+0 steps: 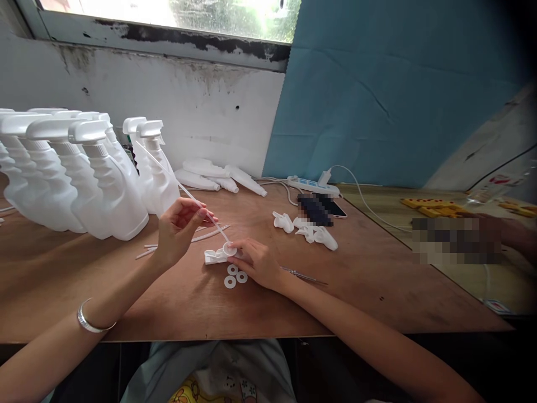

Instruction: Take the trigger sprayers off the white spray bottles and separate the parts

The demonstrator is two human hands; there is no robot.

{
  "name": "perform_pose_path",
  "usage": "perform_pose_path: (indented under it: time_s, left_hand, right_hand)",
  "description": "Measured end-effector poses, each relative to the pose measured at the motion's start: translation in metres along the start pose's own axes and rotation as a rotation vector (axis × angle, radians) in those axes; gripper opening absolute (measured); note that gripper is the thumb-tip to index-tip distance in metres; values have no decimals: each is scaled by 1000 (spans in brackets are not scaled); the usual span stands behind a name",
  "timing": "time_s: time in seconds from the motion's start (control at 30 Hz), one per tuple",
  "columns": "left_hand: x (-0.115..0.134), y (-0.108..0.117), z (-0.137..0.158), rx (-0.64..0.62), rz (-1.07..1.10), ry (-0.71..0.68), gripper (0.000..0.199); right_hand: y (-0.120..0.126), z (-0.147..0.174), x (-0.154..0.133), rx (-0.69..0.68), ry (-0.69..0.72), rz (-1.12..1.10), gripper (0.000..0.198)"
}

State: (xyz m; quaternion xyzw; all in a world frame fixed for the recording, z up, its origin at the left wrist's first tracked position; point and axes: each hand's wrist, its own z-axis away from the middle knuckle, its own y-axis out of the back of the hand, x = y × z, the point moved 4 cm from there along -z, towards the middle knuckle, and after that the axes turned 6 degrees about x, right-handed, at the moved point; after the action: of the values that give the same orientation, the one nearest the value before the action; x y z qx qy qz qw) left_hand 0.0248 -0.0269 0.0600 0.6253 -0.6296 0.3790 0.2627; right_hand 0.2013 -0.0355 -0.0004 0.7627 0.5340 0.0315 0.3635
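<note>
Standing in rows toward the back left corner of the brown wooden worktop (168, 308), white plastic spray bottles with trigger tops (107, 184) flank your left hand (180, 226), its thumb and fingers pinching a long, thin white plastic tube (178, 183) that slants down to the right. Several thin white plastic tubes (205, 237) lie loose just beyond that hand, and tapered white plastic pieces (222, 174) sit by the back edge. Between your hands, back from the front edge, is a white plastic trigger head (218, 256), the slanted tube's lower end at its round collar. Three flat white rings (230, 281) lie just in front of it, while your right hand (257, 263) grips the collar. Near your right wrist rests a slim metal tool (304, 275); farther right, loose white plastic spray-head parts (314, 234) lie toward the right edge.
</note>
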Motion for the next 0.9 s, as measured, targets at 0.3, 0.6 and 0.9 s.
perform_pose_path:
  time_s: [0.3, 0.6, 0.9]
  left_hand:
    - [-8, -4, 6, -13, -30, -3, 15]
    - [-10, -6, 8, -64, -50, -15, 12]
    - [-19, -14, 16, -208, -55, 9, 20]
  right_hand:
    - [0, -1, 4, 28, -74, 6, 18]
    - [1, -1, 3, 39, -67, 12, 18]
    - [-2, -1, 3, 46, -37, 4, 17]
